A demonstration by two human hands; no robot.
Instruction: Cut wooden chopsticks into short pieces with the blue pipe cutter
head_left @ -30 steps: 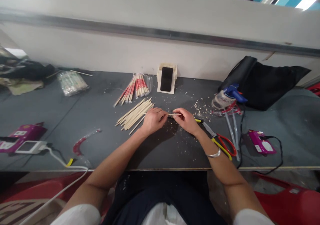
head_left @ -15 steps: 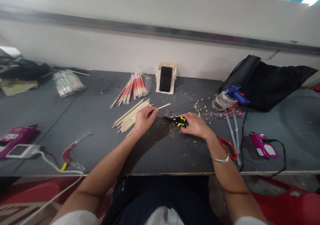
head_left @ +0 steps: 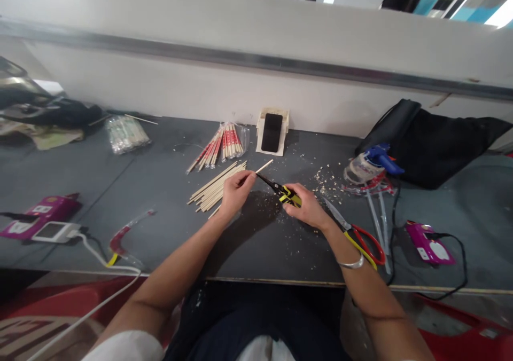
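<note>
My left hand point(head_left: 239, 186) pinches a thin wooden stick point(head_left: 264, 166), whose end juts out up and to the right past my fingertips. In my right hand point(head_left: 306, 205) is a pair of black and yellow pliers point(head_left: 285, 193), gripped by the handles. Their dark jaws reach to the stick right at my left fingertips; whether they close on it I cannot tell. Several bare sticks point(head_left: 218, 189) lie in a loose pile beside and under my left hand. Small pale chips point(head_left: 326, 179) are scattered over the table around my right hand.
Scissors with red handles point(head_left: 366, 243) lie by my right forearm. Behind are wrapped chopsticks point(head_left: 224, 143) and a phone point(head_left: 271, 132) on a stand. Right are a blue-topped container point(head_left: 366, 163), a black bag point(head_left: 433, 142) and a purple box point(head_left: 428, 242). A white cable point(head_left: 94, 254) runs left.
The pliers' jaws have come up and left to the stick at my left fingertips. The whole view has shifted a little, and the scissors show more fully.
</note>
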